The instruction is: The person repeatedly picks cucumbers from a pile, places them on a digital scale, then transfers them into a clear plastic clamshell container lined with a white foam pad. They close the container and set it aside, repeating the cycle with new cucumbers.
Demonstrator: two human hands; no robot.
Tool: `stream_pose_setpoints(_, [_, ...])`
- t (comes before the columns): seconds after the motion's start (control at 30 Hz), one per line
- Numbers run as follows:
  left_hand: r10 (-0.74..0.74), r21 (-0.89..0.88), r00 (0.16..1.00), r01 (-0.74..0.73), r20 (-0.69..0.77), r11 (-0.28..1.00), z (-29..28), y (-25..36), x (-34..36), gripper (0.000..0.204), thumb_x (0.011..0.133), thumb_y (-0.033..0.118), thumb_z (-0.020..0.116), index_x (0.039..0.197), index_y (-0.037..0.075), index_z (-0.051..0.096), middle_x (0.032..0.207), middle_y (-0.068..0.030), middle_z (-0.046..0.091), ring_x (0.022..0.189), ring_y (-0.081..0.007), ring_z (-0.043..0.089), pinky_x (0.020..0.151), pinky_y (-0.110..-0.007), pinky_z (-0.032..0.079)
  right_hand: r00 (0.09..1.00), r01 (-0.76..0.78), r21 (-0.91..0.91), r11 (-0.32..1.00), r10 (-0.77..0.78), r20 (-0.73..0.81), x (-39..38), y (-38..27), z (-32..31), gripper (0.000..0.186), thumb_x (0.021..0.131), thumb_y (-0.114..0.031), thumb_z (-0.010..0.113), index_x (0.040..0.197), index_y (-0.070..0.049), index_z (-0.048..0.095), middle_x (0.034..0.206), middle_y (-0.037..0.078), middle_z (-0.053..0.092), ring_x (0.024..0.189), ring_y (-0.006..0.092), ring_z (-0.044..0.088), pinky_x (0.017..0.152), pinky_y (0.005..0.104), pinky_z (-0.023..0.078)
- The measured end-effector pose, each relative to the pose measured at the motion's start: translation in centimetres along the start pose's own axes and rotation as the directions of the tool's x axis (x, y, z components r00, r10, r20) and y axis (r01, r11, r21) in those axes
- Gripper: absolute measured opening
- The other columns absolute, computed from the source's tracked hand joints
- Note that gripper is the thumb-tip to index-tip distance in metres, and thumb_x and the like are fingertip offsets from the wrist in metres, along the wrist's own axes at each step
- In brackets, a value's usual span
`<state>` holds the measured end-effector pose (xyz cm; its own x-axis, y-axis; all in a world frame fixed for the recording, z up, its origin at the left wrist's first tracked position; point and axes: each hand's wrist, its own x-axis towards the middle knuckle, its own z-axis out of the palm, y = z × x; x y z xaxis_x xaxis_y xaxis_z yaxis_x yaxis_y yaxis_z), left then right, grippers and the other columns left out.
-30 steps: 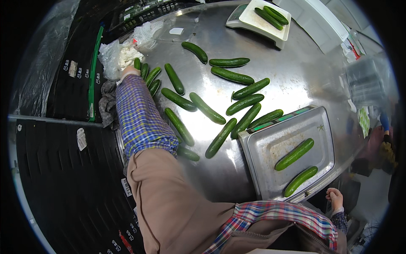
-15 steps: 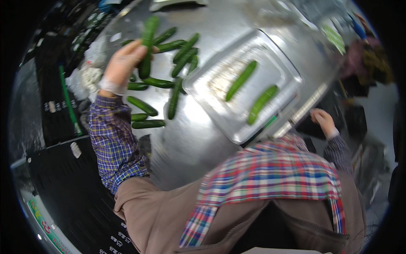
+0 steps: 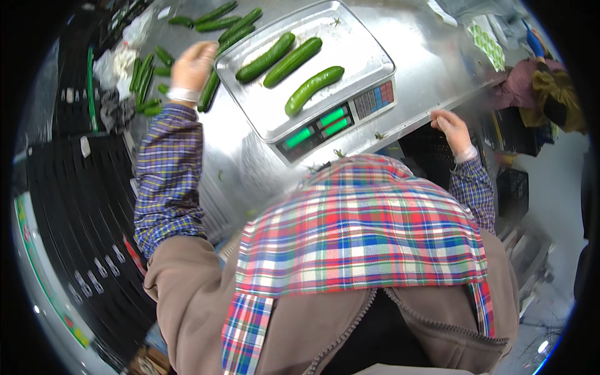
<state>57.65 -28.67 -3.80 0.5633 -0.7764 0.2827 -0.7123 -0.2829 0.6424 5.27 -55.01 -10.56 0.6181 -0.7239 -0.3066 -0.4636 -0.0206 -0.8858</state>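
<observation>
Three green cucumbers (image 3: 292, 62) lie side by side on the metal tray (image 3: 369, 84) of a digital scale with green-lit displays (image 3: 317, 127). My left hand (image 3: 192, 67) is just off the tray's left side, among loose cucumbers on the steel table. One cucumber (image 3: 210, 91) lies beside its wrist, and the end of another (image 3: 236, 39) meets its fingertips. Its fingers are bent and partly hidden, so any grip is unclear. My right hand (image 3: 452, 130) hovers by the table's right edge with curled fingers; anything inside them is hidden.
More cucumbers (image 3: 145, 78) lie at the table's left edge, with others (image 3: 215, 24) at the far left. Crumpled plastic (image 3: 125, 65) and a grey cloth (image 3: 117, 112) border the table. Black crates (image 3: 81, 206) stand at left. Green-and-white packaging (image 3: 486, 45) lies far right.
The cucumber from my left hand is gone from it, and the tray now holds three instead of two. My view has shifted, bringing the scale's displays into sight. My right hand stays curled.
</observation>
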Motion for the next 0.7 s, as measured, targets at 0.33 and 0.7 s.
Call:
stream_pose_setpoints(0.33, [-0.483, -0.285, 0.838, 0.413, -0.252, 0.865, -8.3, -0.7, -10.3, 0.023, 0.09, 0.018, 0.06, 0.107, 0.003, 0.066, 0.094, -0.001, 0.066, 0.082, -0.0066, 0.058, 0.07, -0.019, 0.043, 0.949, 0.315, -0.048, 0.948, -0.316, -0.011, 14.6, -4.8, 1.0, 0.034, 0.09, -0.015, 0.056, 0.122, -0.003, 0.056, 0.107, 0.01, 0.065, 0.093, 0.0174, 0.062, 0.085, 0.0282, 0.047])
stream_pose_setpoints(0.7, [-0.259, -0.131, 0.964, 0.251, -0.056, 0.959, -3.3, 4.1, -8.2, 0.021, 0.09, 0.014, 0.06, 0.106, 0.003, 0.067, 0.097, -0.0028, 0.067, 0.085, -0.0089, 0.059, 0.079, -0.022, 0.046, 0.887, 0.461, -0.111, 0.88, -0.456, 0.071, 19.3, -11.1, 3.7, 0.033, 0.092, -0.021, 0.055, 0.122, -0.009, 0.058, 0.113, 0.008, 0.064, 0.102, 0.0201, 0.06, 0.094, 0.03, 0.043])
